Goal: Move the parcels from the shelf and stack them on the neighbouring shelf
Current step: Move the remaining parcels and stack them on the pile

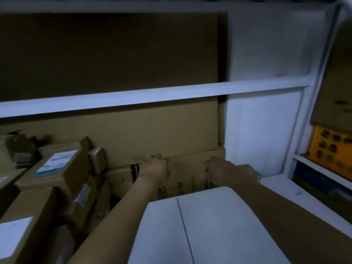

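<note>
At the back of the lower shelf [276, 189], against the cardboard lining its rear, lies a brown cardboard parcel [186, 174] with printed marks on its top. The left hand [155, 167] hooks curled fingers over its far edge, probably to drag it toward the shelf's front edge. The right hand [216, 168] is curled on the same parcel toward the shelf's right rear corner; blur hides whether it really grips. Both forearms reach straight in, wrists low, on either side of a white parcel [219, 216] nearer the front. Labelled parcels [57, 164] are stacked at the left end. A yellow crate [333, 147] sits in the neighbouring shelf [322, 171] to the right.
</note>
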